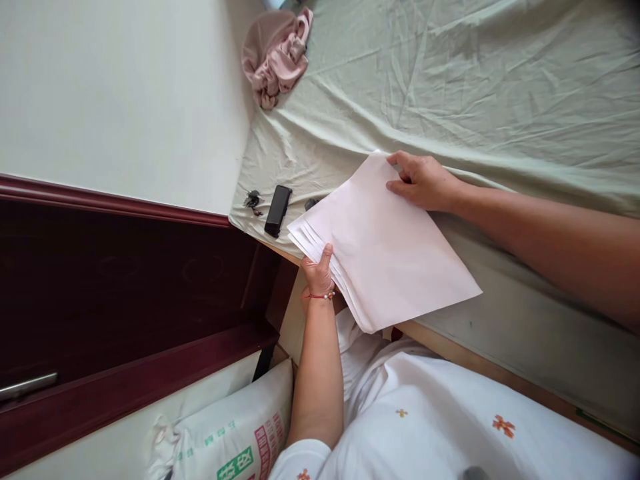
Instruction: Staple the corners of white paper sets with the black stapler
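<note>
Several sheets of white paper lie in a slightly fanned stack over the edge of the cloth-covered surface. My left hand, with a red bracelet at the wrist, grips the stack's left edge, thumb on top and fingers hidden beneath. At the far right edge my right hand is closed, its thumb and index finger at the top sheet's corner. Whether one sheet or more lies between those fingers I cannot tell. A small dark object is partly covered by the paper's far left edge.
A black case-like object and a small bunch of dark items lie left of the paper on the pale green cloth. Pink fabric sits at the back. A printed white sack stands below, near a dark red door.
</note>
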The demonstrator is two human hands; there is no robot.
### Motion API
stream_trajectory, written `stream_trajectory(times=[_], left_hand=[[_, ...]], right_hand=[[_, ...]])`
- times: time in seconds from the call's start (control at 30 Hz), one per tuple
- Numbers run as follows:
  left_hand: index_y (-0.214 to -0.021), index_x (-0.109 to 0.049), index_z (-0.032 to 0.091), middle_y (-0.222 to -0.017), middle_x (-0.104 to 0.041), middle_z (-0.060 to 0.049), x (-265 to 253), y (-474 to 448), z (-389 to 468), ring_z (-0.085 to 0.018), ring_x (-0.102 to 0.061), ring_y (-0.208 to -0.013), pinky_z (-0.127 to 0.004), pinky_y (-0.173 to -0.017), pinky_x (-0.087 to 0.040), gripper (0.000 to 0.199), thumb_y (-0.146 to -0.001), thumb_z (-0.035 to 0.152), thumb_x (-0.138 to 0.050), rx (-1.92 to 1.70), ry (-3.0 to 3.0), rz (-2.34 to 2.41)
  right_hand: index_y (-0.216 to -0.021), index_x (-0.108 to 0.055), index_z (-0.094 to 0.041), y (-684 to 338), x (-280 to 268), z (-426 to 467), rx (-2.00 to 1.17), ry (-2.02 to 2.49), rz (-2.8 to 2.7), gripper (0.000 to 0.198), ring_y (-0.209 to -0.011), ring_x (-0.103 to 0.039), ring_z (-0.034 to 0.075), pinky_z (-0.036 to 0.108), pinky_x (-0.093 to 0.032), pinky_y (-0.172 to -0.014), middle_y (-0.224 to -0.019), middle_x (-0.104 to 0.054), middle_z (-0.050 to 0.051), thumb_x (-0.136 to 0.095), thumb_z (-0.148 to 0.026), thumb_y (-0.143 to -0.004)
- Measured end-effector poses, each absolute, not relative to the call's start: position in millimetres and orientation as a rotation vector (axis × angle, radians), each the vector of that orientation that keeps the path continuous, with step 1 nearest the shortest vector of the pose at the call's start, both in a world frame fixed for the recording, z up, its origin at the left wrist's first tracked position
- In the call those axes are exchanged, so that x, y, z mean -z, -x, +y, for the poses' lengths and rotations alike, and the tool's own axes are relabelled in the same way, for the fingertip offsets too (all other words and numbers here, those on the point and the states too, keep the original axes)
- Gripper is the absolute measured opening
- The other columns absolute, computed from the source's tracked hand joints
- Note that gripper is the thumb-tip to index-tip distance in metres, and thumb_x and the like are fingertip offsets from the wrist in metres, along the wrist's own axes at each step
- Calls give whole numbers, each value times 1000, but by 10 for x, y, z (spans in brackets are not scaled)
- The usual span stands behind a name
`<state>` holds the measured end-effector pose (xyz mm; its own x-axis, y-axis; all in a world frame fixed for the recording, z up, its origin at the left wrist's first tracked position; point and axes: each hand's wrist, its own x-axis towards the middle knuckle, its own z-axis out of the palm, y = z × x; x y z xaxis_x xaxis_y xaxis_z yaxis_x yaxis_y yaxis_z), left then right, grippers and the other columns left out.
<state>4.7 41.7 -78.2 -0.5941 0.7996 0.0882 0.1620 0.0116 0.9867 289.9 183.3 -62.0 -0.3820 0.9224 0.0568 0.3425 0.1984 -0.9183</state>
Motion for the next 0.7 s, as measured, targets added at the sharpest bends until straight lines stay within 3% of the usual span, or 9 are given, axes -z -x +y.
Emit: stream_trajectory(times=[0.33, 0.7], left_hand=[[-92, -82, 15, -100, -84, -9, 787, -27, 417, -31, -78, -121, -39, -109, -62, 49, -65, 52, -102, -1537, -1076, 1818], [-100, -83, 16, -110, -84, -9, 826, -22, 412, -28, -80, -113, -40, -107, -63, 54, -64, 51, -103, -1607, -980, 1768]], right_hand=[[-124, -66, -24, -2905, 627, 1830, -1175, 1181, -1848, 37, -75, -58, 23, 39, -48, -75, -70, -57, -2, -67, -30, -87], [-131, -64, -23, -2899, 642, 1833, -1194, 1154, -1850, 44, -75, -59, 23, 38, -45, -76, -73, -61, -2, -68, -29, -87]])
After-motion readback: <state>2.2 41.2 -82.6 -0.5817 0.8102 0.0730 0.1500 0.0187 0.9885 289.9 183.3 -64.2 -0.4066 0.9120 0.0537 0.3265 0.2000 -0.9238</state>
